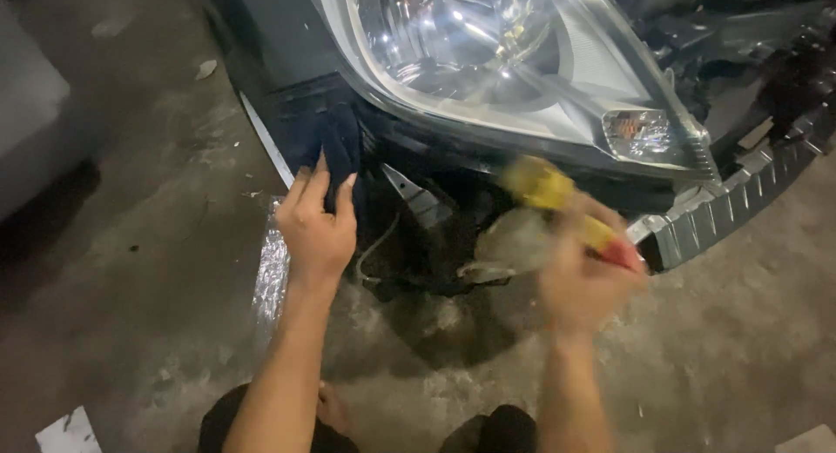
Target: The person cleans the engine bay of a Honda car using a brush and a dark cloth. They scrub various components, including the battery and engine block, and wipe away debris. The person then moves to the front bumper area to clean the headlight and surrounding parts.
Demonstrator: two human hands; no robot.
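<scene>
Head view: hands [318, 231] flank gap below headlight [514, 61].

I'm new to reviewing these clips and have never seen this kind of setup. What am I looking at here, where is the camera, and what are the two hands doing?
There is no machine here: a person works with bare hands, filmed by one camera worn on the head, looking down. The person appears to crouch on a grey concrete floor in front of a car with its large clear headlight exposed. The left hand rests its fingers against the dark body panel below the lamp. The right hand is blurred by motion; its grip is closed on a tool with a yellow and red handle, probably a screwdriver. A silvery ribbed bracket sits to the right, and a shiny foil-like strip lies on the floor.
</scene>
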